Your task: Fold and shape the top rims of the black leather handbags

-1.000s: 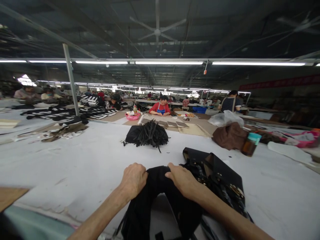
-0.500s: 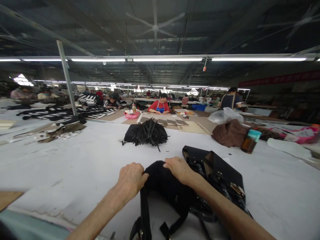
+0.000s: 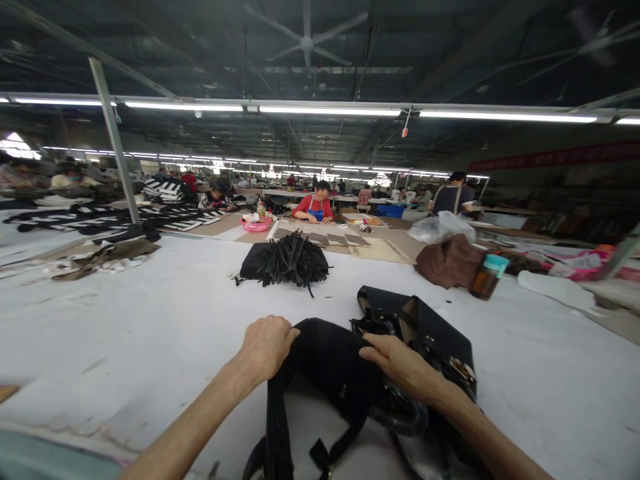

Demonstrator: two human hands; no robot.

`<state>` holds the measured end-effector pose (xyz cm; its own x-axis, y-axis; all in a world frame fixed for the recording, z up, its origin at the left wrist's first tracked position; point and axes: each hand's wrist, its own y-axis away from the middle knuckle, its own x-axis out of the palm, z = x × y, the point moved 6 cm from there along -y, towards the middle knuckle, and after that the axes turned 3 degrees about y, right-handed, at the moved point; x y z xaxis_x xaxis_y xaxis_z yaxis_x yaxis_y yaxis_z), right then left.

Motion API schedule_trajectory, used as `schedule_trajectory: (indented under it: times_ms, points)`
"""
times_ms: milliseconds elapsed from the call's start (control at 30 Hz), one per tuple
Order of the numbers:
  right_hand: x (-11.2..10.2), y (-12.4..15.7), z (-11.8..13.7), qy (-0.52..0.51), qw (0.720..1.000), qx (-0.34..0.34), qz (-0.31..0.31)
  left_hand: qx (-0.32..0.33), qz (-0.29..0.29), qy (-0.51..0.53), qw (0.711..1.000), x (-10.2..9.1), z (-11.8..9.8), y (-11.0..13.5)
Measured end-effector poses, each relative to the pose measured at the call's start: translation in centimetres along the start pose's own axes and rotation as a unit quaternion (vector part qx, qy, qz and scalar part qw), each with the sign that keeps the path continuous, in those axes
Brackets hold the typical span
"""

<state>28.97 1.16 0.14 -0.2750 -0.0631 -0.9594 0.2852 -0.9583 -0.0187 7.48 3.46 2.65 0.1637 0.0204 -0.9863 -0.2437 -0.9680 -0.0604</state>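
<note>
A black bag [image 3: 327,363] with straps lies on the white table [image 3: 150,333] right in front of me. My left hand [image 3: 265,347] is closed on the bag's left top edge. My right hand [image 3: 400,363] grips its right side with bent fingers, next to a second black handbag [image 3: 425,330] with gold fittings. Black straps from the bag trail toward me at the bottom of the view.
A pile of black strips [image 3: 287,260] lies farther out at the centre. A brown bundle [image 3: 445,261], a clear plastic bag [image 3: 440,228] and a capped jar [image 3: 486,275] sit at the right. Other workers, one in red [image 3: 315,203], sit at tables beyond.
My right hand has slid from the bag's top edge rightward and down, toward the second handbag. The bag has opened out flatter, and my view has shifted slightly left and down.
</note>
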Motion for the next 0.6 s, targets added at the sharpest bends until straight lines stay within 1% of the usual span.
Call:
schedule_trajectory:
  times_ms: [67,133,200,333,433,500,533,600]
  points:
    - [0.2,0.5,-0.4,-0.015,0.999,0.009,-0.033,0.001,0.002,-0.005,1.000,0.0,-0.2,-0.1]
    - [0.4,0.5,-0.4,-0.004,0.997,0.021,-0.071,0.008,-0.001,-0.008,1.000,0.1,-0.3,-0.3]
    - [0.8,0.4,-0.3,0.014,0.995,0.030,-0.094,0.015,-0.007,-0.008,1.000,0.2,-0.4,-0.4]
    - [1.4,0.1,-0.4,0.036,0.993,0.045,-0.106,0.012,-0.011,-0.005,1.000,0.5,-0.4,-0.3]
    - [1.3,0.1,-0.6,0.047,0.991,0.061,-0.106,0.012,-0.007,0.000,1.000,0.4,-0.9,-0.2]
    - [1.0,0.5,-0.5,0.059,0.991,0.065,-0.106,-0.006,0.003,0.016,1.000,0.4,-1.1,-0.2]
    - [0.7,0.9,-0.2,0.073,0.988,0.068,-0.117,-0.021,0.009,0.027,0.999,0.3,-1.1,-0.2]
    - [0.2,2.1,0.8,0.106,0.978,0.067,-0.166,-0.047,0.022,0.051,0.997,0.2,-0.9,-0.3]
